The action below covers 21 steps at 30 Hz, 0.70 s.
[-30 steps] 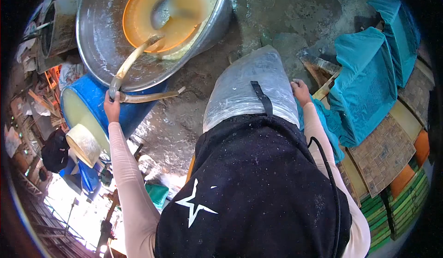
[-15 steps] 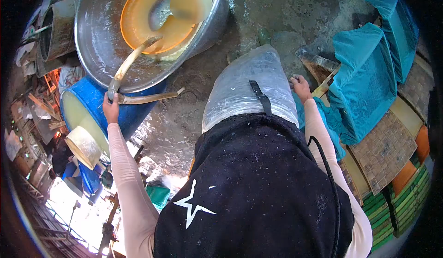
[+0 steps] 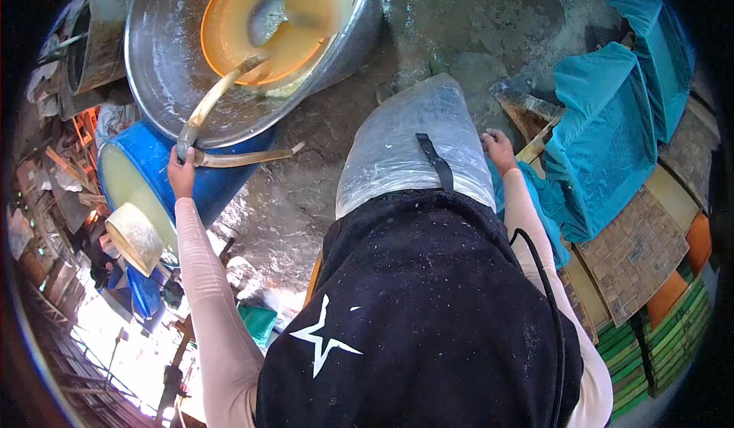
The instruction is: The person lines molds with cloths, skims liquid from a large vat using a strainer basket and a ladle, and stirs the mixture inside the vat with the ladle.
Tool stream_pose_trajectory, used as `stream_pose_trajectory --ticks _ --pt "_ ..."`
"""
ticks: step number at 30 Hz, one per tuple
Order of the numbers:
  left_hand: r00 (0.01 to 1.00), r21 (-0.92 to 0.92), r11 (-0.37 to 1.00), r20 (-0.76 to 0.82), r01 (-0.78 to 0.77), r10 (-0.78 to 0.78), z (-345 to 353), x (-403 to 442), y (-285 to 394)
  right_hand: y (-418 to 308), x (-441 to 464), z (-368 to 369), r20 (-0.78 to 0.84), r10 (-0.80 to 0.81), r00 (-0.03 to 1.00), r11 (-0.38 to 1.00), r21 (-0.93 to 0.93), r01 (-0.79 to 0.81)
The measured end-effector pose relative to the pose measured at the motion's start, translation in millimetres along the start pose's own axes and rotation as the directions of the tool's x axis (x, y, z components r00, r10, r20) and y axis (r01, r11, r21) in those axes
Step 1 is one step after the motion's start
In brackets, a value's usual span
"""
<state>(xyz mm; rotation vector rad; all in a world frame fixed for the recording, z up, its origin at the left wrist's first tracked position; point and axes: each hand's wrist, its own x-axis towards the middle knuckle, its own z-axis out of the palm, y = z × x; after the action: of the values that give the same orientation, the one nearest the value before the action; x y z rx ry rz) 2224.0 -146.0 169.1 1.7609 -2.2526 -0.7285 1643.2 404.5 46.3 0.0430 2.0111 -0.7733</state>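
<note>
A translucent hose (image 3: 208, 105) runs from my left hand (image 3: 182, 169) over the rim of a large metal pot (image 3: 164, 84). My left fingers are wrapped round the dark bend of the hose, and another length of it sticks out to the right. In the pot, an orange-rimmed basket (image 3: 217, 62) holds cloudy yellowish liquid, with a grey rounded object (image 3: 267, 17) in it. My right hand (image 3: 498, 149) hangs beside the plastic apron (image 3: 413, 141) with curled fingers. Whether it grips anything cannot be made out.
A blue barrel (image 3: 222, 179) of pale liquid lies below the pot, with a cream-coloured container (image 3: 135, 238) at its mouth. Teal cloth-covered frames (image 3: 604, 137) and woven panels (image 3: 634, 252) stand at the right. Wet floor (image 3: 489, 22) lies ahead.
My left hand has shifted slightly with the hose. The dark shape near the cream-coloured container at the lower left has moved partly out of sight. My right hand stays beside the apron.
</note>
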Motion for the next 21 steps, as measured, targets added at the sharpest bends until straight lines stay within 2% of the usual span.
stream_pose_trajectory --ticks 1,3,7,9,12,13,15,16,18,21 --pt "1.000 -0.002 1.000 -0.001 0.000 0.000 -0.8 -0.6 2.2 -1.2 -1.8 0.2 -0.001 -0.001 1.000 1.000 -0.001 0.001" --pt "0.987 0.025 0.989 0.061 0.146 -0.147 -4.4 -1.2 9.8 -2.1 -2.7 -0.6 -0.004 -0.003 1.000 1.000 0.006 0.003" --pt "0.985 0.056 0.988 0.081 0.147 -0.151 -5.5 -2.6 16.8 -6.2 -3.8 -1.8 0.004 -0.028 1.000 0.999 0.035 0.028" --pt "0.999 -0.010 0.999 0.015 0.042 -0.042 -2.0 -3.4 13.1 -12.7 -7.9 -2.8 0.005 -0.017 1.000 0.999 0.051 0.016" --pt "0.999 0.010 1.000 0.029 -0.018 0.018 -1.7 -0.9 6.8 -16.7 -9.0 -5.1 -0.003 -0.015 1.000 1.000 0.021 0.015" --pt "0.999 0.007 1.000 0.027 -0.019 0.018 -1.9 -0.1 6.2 -16.4 -8.2 -6.8 -0.004 -0.017 1.000 1.000 0.021 0.017" --pt "0.990 0.046 0.992 0.084 0.113 -0.117 -4.6 1.3 4.6 -14.7 -6.1 -7.0 0.001 -0.023 1.000 1.000 -0.003 0.023" --pt "0.990 0.047 0.992 0.082 0.113 -0.117 -3.4 1.2 2.4 -3.7 1.1 -8.6 0.002 -0.025 1.000 1.000 -0.002 0.025" --pt "1.000 -0.003 1.000 0.025 0.004 -0.004 0.0 0.8 -2.1 4.3 8.7 -8.1 0.009 -0.067 0.998 0.998 0.013 0.067" --pt "0.999 0.035 0.998 0.012 0.043 -0.043 0.1 0.3 -6.0 -4.0 0.0 -8.4 0.008 -0.050 0.999 0.998 0.036 0.050"
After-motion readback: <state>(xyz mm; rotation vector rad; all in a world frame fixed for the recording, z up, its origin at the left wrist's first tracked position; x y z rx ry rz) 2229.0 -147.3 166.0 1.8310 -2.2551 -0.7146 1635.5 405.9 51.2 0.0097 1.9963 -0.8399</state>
